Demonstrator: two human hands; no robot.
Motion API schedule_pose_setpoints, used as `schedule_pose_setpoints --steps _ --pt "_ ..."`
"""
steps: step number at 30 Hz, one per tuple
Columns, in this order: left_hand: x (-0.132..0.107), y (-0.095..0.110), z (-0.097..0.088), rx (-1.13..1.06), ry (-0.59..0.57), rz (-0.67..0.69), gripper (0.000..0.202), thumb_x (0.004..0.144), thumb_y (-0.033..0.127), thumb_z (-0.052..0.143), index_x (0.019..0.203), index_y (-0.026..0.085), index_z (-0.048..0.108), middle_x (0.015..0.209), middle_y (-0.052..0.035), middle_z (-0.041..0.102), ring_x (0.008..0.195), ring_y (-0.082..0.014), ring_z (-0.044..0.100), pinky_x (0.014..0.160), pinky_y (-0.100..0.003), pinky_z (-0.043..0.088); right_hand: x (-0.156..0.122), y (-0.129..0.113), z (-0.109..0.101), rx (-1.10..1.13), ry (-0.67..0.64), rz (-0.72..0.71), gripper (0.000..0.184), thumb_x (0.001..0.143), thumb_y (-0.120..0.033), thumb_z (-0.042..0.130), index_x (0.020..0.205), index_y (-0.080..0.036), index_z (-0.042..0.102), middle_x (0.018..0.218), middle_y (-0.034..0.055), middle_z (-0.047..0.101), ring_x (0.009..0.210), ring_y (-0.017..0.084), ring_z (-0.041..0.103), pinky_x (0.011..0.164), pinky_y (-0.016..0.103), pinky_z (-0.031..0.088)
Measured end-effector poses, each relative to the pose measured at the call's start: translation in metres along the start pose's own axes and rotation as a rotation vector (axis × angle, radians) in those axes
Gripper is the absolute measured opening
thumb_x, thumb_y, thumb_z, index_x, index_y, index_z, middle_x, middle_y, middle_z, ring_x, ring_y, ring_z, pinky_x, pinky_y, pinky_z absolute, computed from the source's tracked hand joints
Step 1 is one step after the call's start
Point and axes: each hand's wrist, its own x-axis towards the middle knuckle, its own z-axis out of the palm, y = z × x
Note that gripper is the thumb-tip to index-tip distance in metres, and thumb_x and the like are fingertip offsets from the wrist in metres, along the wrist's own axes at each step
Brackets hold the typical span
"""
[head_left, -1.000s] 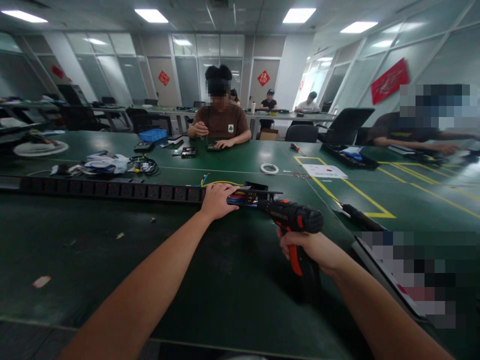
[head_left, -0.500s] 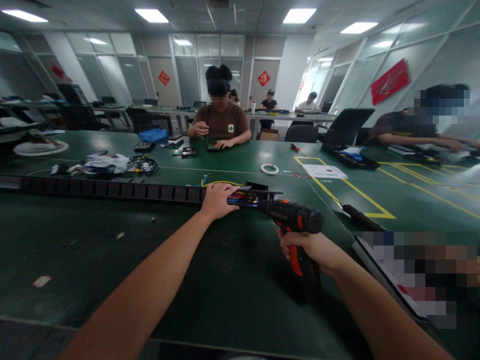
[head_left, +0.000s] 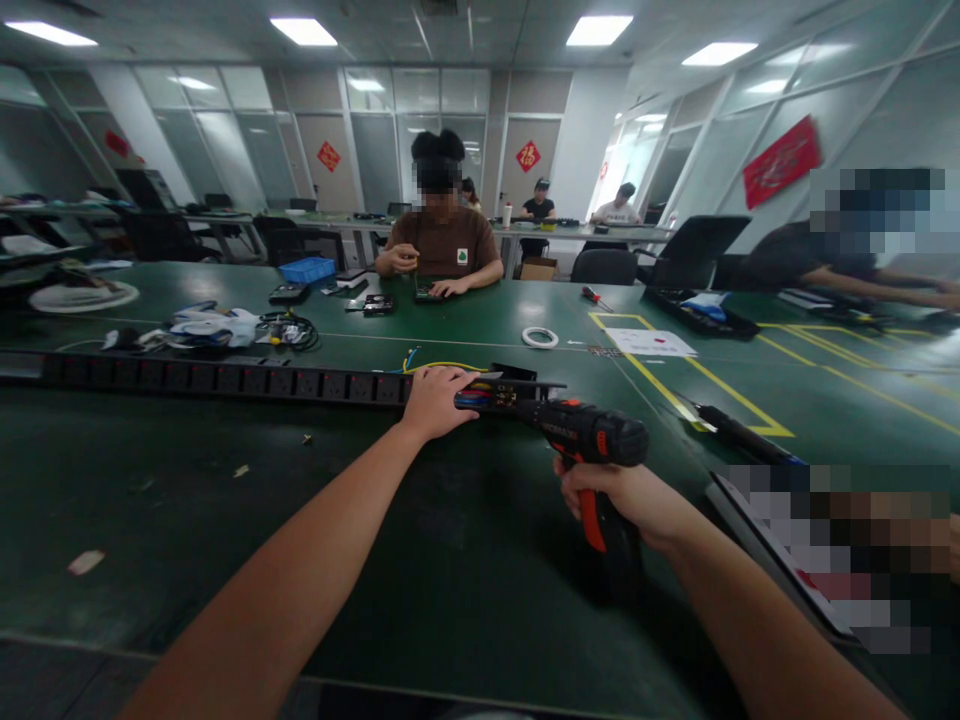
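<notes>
A long black power strip (head_left: pixel 304 384) with a row of sockets lies across the table. My left hand (head_left: pixel 437 402) is closed over it near its right end, fingers across the top and thumb at the near side. Just right of that hand, the strip's open end shows coloured wires (head_left: pixel 474 399) and brass-coloured terminals (head_left: pixel 506 396). My right hand (head_left: pixel 611 492) grips the handle of a black and orange cordless drill (head_left: pixel 592 432). The drill points left, its nose against or very near the terminals; exact contact cannot be made out.
Beyond the strip are yellow and blue wires (head_left: pixel 435 365), a white ring (head_left: pixel 539 338) and a bundle of cables (head_left: pixel 289 330). To the right lie a paper sheet (head_left: pixel 649 343), a black pen-shaped tool (head_left: pixel 739 432) and a red-handled screwdriver (head_left: pixel 592 294). Co-workers sit opposite and at right.
Both my hands, the drill and the strip stay almost in place. The black pen-shaped tool at right has shifted slightly, and the co-worker at far right has moved their arms.
</notes>
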Motion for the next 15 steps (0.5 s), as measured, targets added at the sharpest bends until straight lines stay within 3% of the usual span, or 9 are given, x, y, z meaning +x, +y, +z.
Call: schedule_pose_setpoints --steps 8,15 --pt "-0.0003 -0.0010 0.0019 -0.004 0.018 0.001 0.068 0.075 0.054 0.080 0.138 0.034 0.060 0.133 -0.0042 0.065 0.125 -0.0317 0.053 0.108 -0.050 0.030 0.0005 0.0028 -0.0005 -0.017 0.011 0.003 0.023 0.066 -0.024 0.068 0.087 -0.016 0.068 0.056 -0.0014 0.061 0.054 0.016 0.055 0.054 0.028 0.045" --pt "0.0001 -0.0023 0.0027 -0.006 0.008 0.001 0.069 0.075 0.055 0.079 0.138 0.034 0.060 0.132 -0.0041 0.064 0.125 -0.0321 0.053 0.107 -0.051 0.030 0.0018 0.0031 -0.0007 -0.022 -0.001 0.000 0.016 0.065 -0.022 0.068 0.081 -0.017 0.066 0.057 -0.0013 0.061 0.055 0.016 0.056 0.055 0.028 0.045"
